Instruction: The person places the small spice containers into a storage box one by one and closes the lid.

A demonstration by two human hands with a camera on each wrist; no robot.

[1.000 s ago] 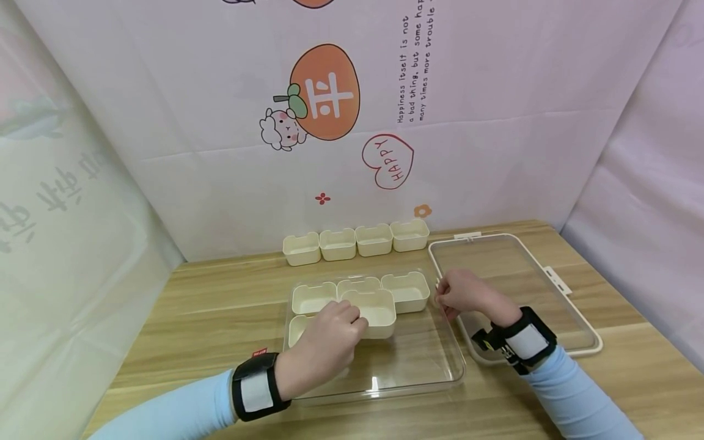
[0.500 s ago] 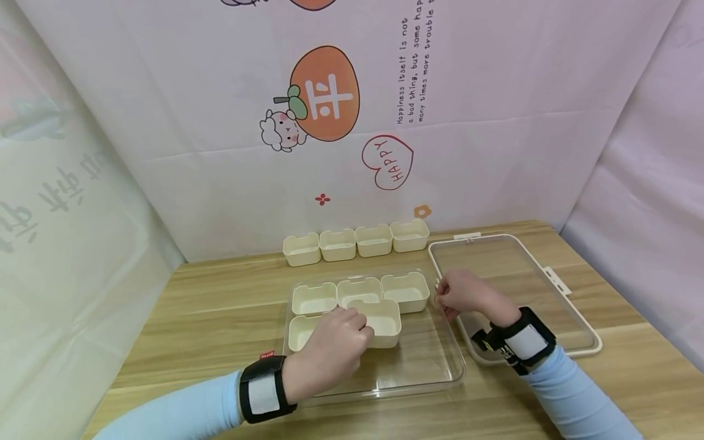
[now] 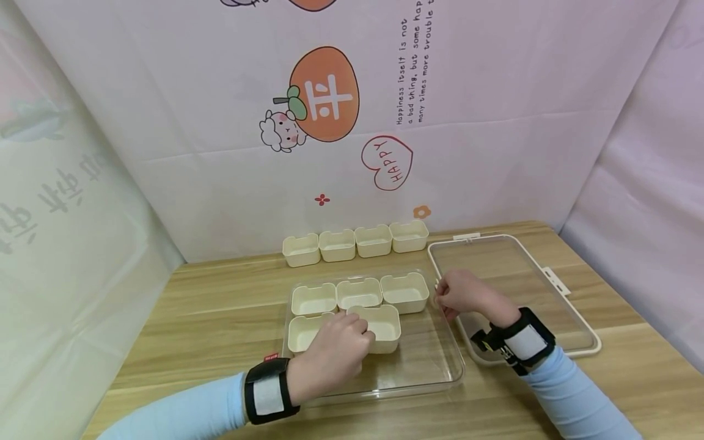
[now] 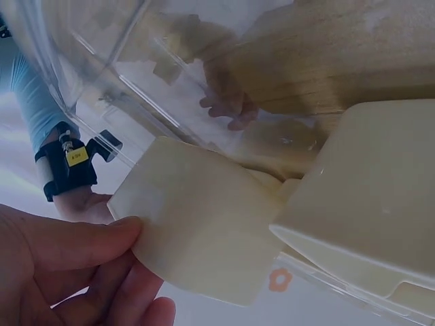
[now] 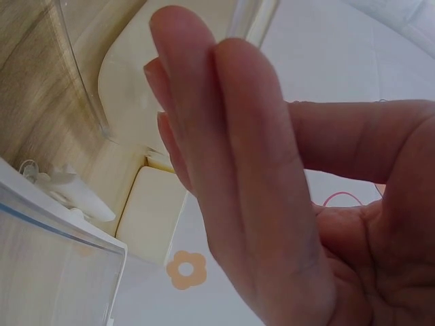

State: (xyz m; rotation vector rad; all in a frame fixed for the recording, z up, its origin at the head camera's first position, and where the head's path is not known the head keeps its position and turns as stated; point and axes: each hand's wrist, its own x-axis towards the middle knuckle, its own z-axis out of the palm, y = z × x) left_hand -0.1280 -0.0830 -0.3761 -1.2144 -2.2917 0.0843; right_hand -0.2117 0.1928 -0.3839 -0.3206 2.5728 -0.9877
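Note:
My left hand (image 3: 337,347) pinches the near-left rim of a cream plastic bin (image 3: 385,327); in the left wrist view the thumb lies on the wall of that bin (image 4: 197,217). The bin is over a shallow clear box (image 3: 418,373), in front of a row of three similar bins (image 3: 404,293). Another cream bin (image 3: 304,330) sits at the box's left side, partly hidden by the left hand. My right hand (image 3: 464,293) is at the box's right wall, its fingers (image 5: 251,156) extended side by side in the right wrist view.
Several cream bins (image 3: 374,241) line the table's back edge by the printed cloth (image 3: 220,201). Right of the box lies a clear lid with a white rim (image 3: 591,333), partly under the right forearm. Wooden tabletop (image 3: 209,311) extends left of the box.
My left hand has moved toward me and slightly right with the bin, which now sits lower, uncovering the middle bin of the back row. The right hand stays in place.

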